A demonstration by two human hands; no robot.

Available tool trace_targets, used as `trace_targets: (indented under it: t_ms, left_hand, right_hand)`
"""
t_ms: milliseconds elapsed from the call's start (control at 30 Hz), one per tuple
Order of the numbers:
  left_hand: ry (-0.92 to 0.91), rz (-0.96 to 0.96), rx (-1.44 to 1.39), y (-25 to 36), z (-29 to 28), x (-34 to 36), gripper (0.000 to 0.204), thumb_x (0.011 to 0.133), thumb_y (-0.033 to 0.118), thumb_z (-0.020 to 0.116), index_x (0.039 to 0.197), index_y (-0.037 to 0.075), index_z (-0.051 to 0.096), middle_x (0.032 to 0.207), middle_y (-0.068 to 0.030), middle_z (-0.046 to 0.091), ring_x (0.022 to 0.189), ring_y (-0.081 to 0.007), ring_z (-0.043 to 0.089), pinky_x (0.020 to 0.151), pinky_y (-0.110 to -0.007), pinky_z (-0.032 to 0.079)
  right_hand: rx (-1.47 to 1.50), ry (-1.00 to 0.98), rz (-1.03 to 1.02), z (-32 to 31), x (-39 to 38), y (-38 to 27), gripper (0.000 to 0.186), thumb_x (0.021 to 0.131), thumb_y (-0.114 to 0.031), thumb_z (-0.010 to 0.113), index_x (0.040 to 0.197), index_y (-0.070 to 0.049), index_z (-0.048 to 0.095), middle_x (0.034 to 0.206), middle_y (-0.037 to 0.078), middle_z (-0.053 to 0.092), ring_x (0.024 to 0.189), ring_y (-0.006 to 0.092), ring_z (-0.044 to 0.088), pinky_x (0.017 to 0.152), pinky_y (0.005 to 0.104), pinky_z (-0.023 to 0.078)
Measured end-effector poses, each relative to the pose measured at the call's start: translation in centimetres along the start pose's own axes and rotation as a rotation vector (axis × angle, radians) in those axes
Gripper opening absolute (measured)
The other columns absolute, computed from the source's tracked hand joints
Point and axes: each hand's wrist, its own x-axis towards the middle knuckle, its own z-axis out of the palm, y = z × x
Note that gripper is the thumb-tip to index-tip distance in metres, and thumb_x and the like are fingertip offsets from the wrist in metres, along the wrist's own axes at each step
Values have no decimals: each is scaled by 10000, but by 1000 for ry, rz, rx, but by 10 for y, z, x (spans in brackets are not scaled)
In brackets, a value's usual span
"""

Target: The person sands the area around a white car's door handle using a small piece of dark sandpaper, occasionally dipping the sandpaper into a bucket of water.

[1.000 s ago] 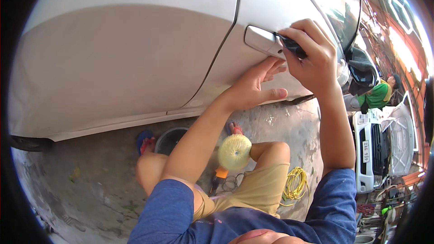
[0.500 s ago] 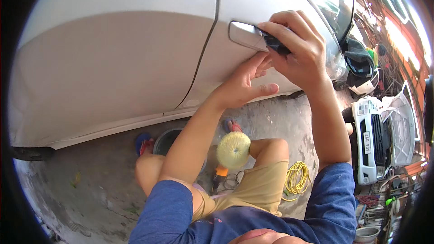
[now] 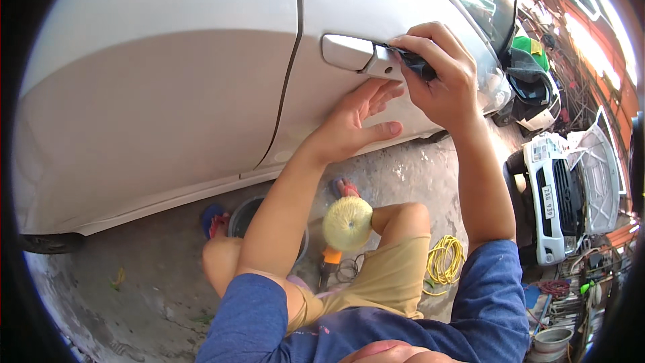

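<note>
At an oblong silver car-door handle (image 3: 347, 52), the right hand (image 3: 449, 79) clamps a small black piece (image 3: 419, 65). Below, the left hand (image 3: 348, 123) spreads its fingers.

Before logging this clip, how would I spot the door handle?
Start at the pale car filling the upper left. Right of its dark seam, beside the right hand, sits the handle: a raised pale bar, unlike the black object in that hand.
</note>
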Motion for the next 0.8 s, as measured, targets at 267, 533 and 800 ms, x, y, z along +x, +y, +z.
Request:
trace_targets:
  t_ms: [267, 533, 800]
  left_hand:
    - [-44, 58, -83, -6, -4, 1, 837, 886, 166, 826, 1558, 42, 343, 1582, -147, 404, 1381, -272, 501, 1182, -460, 363]
    - [-57, 71, -62, -9, -4, 2, 900, 854, 158, 852, 1576, 47, 326, 1566, -133, 416, 1143, -217, 585, 1089, -407, 448]
    - [-62, 66, -43, -8, -6, 3, 910, 842, 173, 863, 1572, 40, 335, 1573, -133, 412, 1092, -199, 578, 1054, -390, 470]
  right_hand:
    - [62, -49, -28, -6, 6, -1, 301, 732, 66, 763, 1014, -39, 750, 934, 104, 671, 823, 272, 675, 712, 344, 541]
    - [51, -118, -72, -11, 12, 2, 372, 678, 86, 746, 1029, -37, 751, 955, 94, 661, 844, 263, 672, 713, 346, 539]
    - [83, -138, -44, -8, 10, 8, 377, 694, 87, 746, 1047, -44, 756, 946, 89, 660, 824, 268, 668, 713, 350, 539]
